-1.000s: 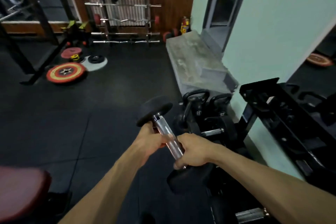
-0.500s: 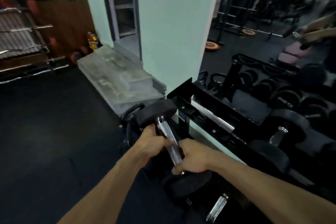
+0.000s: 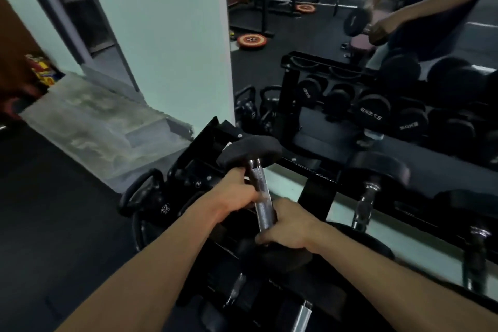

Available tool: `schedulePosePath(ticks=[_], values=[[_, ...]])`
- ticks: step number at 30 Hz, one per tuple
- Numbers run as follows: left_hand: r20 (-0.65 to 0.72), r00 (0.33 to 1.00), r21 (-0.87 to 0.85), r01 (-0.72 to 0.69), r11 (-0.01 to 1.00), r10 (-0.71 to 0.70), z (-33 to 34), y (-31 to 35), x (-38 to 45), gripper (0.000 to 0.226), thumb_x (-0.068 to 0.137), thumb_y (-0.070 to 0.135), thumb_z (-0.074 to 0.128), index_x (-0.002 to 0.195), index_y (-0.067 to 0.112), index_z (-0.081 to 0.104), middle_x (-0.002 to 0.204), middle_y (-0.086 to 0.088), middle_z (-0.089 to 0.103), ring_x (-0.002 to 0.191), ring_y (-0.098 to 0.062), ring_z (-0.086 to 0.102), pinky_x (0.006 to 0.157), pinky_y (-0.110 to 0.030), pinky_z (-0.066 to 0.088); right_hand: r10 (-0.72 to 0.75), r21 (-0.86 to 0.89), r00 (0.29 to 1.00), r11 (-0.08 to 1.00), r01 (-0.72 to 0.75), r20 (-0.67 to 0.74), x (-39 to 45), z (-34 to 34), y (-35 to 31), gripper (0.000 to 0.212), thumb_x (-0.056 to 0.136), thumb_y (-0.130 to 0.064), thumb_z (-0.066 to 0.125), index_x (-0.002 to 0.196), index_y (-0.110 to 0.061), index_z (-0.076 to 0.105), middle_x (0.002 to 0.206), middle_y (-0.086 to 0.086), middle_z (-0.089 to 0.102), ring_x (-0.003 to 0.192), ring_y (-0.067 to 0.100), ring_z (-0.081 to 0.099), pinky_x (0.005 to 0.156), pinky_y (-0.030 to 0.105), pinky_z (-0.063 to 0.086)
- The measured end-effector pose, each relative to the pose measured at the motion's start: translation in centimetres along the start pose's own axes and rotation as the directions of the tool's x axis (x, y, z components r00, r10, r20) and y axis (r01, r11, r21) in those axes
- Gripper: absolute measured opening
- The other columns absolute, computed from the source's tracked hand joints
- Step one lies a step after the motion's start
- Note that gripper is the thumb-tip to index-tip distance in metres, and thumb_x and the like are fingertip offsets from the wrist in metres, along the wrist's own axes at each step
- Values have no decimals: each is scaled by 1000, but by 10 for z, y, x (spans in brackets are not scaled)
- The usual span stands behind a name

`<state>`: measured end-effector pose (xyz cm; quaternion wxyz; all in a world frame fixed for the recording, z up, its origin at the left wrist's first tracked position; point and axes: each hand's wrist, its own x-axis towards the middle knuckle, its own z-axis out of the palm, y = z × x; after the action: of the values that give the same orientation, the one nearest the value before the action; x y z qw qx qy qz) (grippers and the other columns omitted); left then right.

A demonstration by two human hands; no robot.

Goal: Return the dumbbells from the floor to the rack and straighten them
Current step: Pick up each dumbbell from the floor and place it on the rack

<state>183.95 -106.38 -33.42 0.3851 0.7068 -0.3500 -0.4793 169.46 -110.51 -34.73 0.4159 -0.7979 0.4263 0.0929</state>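
Both hands hold one black dumbbell [image 3: 260, 197] by its chrome handle, carried above the near left end of the dumbbell rack [image 3: 318, 197]. The right hand [image 3: 287, 226] has its grip closed around the lower handle; the left hand [image 3: 238, 191] has its grip wrapped just under the far head. Left of the rack, a kettlebell [image 3: 151, 202] reads "22". Farther off, the mirror [image 3: 377, 62] shows reversed "27.5KG" and "30KG" markings.

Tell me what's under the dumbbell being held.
Under the dumbbell, gripped by the left hand and right hand, sit the rack and more chrome-handled dumbbells. Its lower head and both arms cover the rest.
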Motion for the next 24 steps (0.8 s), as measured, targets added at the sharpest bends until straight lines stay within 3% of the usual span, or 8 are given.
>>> schedulePosePath(ticks=[2, 6, 10, 15, 20, 24], values=[[69, 998, 47, 2, 999, -6, -1, 3, 28, 40, 78, -5, 71, 113, 8, 56, 98, -11, 66, 86, -17, 67, 72, -28, 59, 46, 77, 998, 996, -43, -38, 14, -2, 3, 46, 70, -32, 86, 105, -15, 62, 95, 2, 66, 90, 20, 67, 84, 38, 58], [217, 976, 124, -19, 992, -8, -5, 8, 76, 42, 80, -4, 70, 116, 11, 56, 99, -11, 69, 84, -14, 67, 61, -18, 55, 171, 175, 979, 973, -151, -108, 47, -2, 8, 55, 66, -34, 88, 110, -16, 61, 100, 3, 68, 93, 21, 67, 86, 40, 58], [308, 951, 185, -24, 982, -34, -5, 11, 123, 35, 80, -4, 70, 108, 13, 59, 102, -12, 71, 92, -21, 71, 81, -34, 59, 279, 256, 951, 937, -239, -133, 78, -5, 13, 57, 67, -34, 88, 114, -16, 61, 105, 3, 68, 96, 20, 66, 88, 39, 57], [359, 931, 271, -42, 962, -60, 5, 15, 168, 21, 79, -3, 71, 97, 4, 64, 102, -23, 70, 95, -32, 70, 84, -48, 58, 402, 306, 900, 890, -340, -171, 107, -11, 19, 59, 68, -32, 88, 116, -13, 59, 108, 5, 66, 100, 22, 65, 90, 39, 56], [380, 923, 284, -54, 957, -61, 18, 3, 196, 16, 77, -3, 71, 91, 0, 65, 98, -27, 69, 97, -38, 69, 85, -52, 57, 489, 339, 854, 845, -414, -175, 127, -8, 32, 63, 69, -34, 87, 120, -12, 56, 115, 5, 65, 106, 24, 63, 92, 38, 55], [386, 920, 288, -46, 956, -73, 25, -6, 209, 14, 78, -2, 71, 90, 4, 67, 96, -25, 71, 94, -35, 70, 86, -50, 57, 533, 392, 833, 805, -445, -148, 134, -5, 34, 56, 72, -33, 86, 115, -10, 58, 113, 7, 64, 106, 23, 63, 85, 32, 54]])
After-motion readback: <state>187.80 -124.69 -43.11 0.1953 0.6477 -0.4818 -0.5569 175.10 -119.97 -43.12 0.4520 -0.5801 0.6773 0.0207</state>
